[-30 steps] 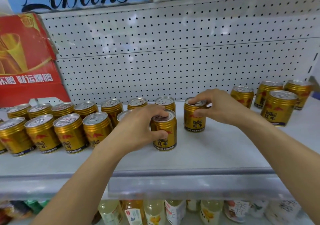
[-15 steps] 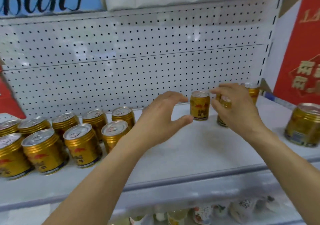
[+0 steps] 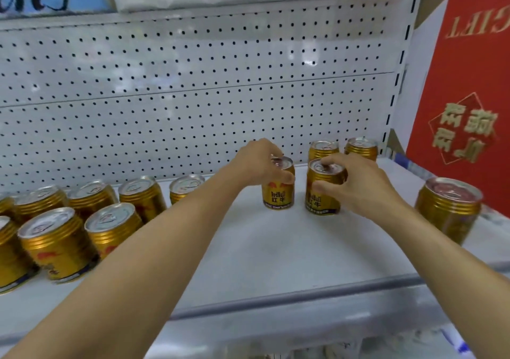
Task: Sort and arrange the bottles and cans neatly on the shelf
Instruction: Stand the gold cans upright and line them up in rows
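A white pegboard point(image 3: 193, 82) backs the grey shelf point(image 3: 276, 248); a red box point(image 3: 469, 82) stands at right. Gold cans point(image 3: 110, 220) are grouped at left. Mid-shelf, one can point(image 3: 278, 196) is gripped by the left hand point(image 3: 259, 162), another point(image 3: 323, 198) by the right hand point(image 3: 358, 185).
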